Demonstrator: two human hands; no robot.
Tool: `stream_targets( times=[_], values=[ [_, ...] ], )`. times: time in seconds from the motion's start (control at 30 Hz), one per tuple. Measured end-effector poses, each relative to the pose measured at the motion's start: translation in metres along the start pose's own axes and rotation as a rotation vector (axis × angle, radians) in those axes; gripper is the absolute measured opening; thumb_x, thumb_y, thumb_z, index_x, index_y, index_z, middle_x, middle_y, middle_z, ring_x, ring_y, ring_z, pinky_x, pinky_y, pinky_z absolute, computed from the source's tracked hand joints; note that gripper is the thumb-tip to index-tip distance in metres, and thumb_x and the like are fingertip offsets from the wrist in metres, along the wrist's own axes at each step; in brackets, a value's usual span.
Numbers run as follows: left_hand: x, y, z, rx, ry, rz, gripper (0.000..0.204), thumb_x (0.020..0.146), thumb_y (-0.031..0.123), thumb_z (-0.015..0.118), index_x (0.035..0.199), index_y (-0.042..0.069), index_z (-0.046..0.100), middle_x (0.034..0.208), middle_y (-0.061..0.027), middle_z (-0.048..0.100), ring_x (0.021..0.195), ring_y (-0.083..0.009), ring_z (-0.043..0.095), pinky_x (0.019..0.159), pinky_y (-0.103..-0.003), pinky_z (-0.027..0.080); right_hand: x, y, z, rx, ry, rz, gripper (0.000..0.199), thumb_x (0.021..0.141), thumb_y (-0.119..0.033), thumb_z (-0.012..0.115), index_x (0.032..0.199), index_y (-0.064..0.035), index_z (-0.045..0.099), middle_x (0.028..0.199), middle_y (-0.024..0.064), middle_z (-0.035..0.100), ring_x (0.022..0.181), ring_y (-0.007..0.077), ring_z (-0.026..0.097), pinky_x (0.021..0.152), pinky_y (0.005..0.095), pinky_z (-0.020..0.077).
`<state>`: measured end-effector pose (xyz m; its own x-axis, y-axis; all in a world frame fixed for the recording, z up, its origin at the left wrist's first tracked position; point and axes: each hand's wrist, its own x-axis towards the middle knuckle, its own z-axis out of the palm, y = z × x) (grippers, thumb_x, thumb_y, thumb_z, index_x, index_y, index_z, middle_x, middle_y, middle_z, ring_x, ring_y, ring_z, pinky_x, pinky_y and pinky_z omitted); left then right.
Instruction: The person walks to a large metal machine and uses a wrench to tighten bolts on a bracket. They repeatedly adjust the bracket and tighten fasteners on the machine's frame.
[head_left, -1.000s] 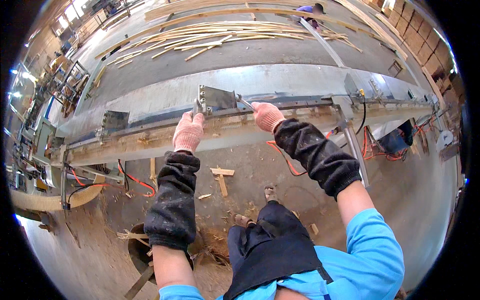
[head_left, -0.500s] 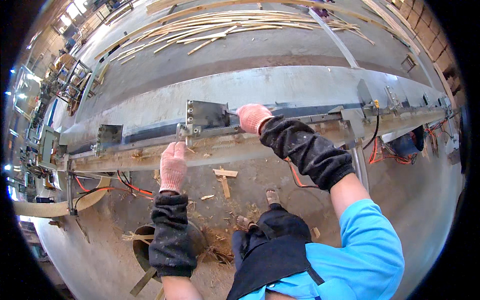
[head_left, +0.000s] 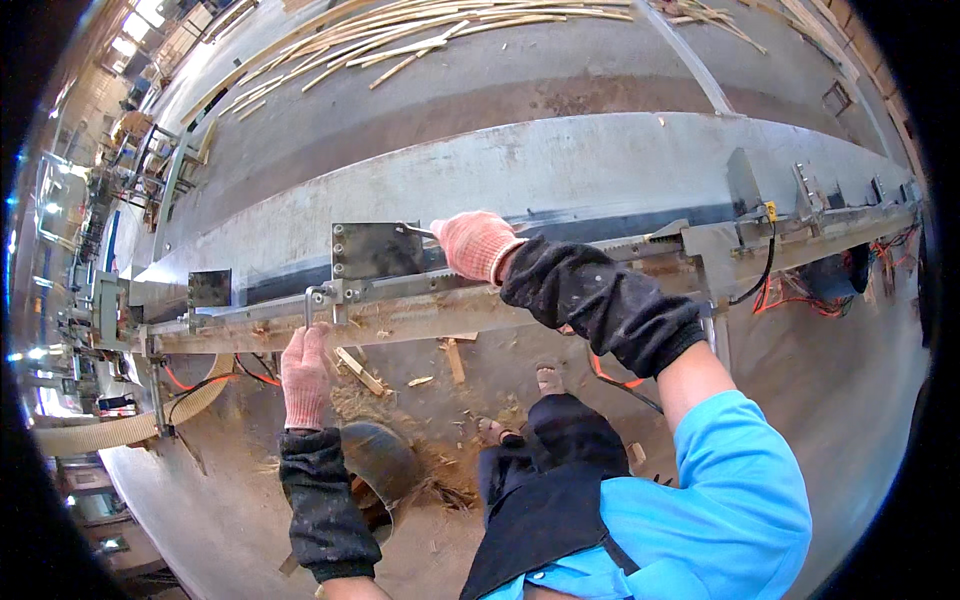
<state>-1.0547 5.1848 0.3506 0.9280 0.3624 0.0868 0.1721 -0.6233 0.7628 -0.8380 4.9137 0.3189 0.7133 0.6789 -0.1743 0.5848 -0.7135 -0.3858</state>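
A long grey metal machine rail (head_left: 560,290) runs across the view in front of me. A dark steel plate (head_left: 375,250) is bolted upright on it. My right hand (head_left: 475,245), in a pink glove, is closed around a thin metal tool handle (head_left: 415,231) that reaches to the plate's upper right corner. My left hand (head_left: 305,375), also gloved, is below the rail with its fingertips at the lower end of a bent metal key (head_left: 310,300) stuck in the plate's bracket. Whether those fingers grip the key is hidden.
A smaller steel plate (head_left: 208,288) stands further left on the rail. Wood scraps (head_left: 358,370) and sawdust lie on the floor by my feet, beside a dark round tub (head_left: 385,460). Orange cables (head_left: 800,295) hang under the rail. Long wooden strips (head_left: 420,25) are piled beyond the machine.
My left hand dropped from the rail's top to below it, ending at the bent key. My right hand stayed on the tool at the plate.
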Motion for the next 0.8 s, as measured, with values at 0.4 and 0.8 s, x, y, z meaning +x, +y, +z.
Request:
stream_targets(
  times=[0.4,0.8],
  values=[
    [-0.005,0.002,-0.004,-0.151,-0.021,-0.343,0.033,0.111,0.032,0.054,0.117,0.006,0.074,0.066,0.0098,0.043,0.056,-0.0023,0.037,0.051,-0.024,0.028,0.007,0.031,0.027,0.162,-0.016,-0.01,0.025,0.09,-0.014,0.066,0.108,-0.0039,0.08,0.108,0.0201,0.078,0.099,0.038,0.077,0.082,0.0496,0.0618],
    [-0.008,0.007,-0.003,-0.169,0.037,-0.439,0.032,0.111,0.029,0.054,0.119,0.004,0.072,0.063,0.0101,0.042,0.052,-0.0012,0.034,0.048,-0.023,0.025,-0.003,0.04,0.024,0.248,-0.034,-0.032,0.027,0.095,-0.015,0.059,0.116,-0.0025,0.07,0.099,0.0208,0.077,0.095,0.0395,0.076,0.078,0.0516,0.0596]
  ],
)
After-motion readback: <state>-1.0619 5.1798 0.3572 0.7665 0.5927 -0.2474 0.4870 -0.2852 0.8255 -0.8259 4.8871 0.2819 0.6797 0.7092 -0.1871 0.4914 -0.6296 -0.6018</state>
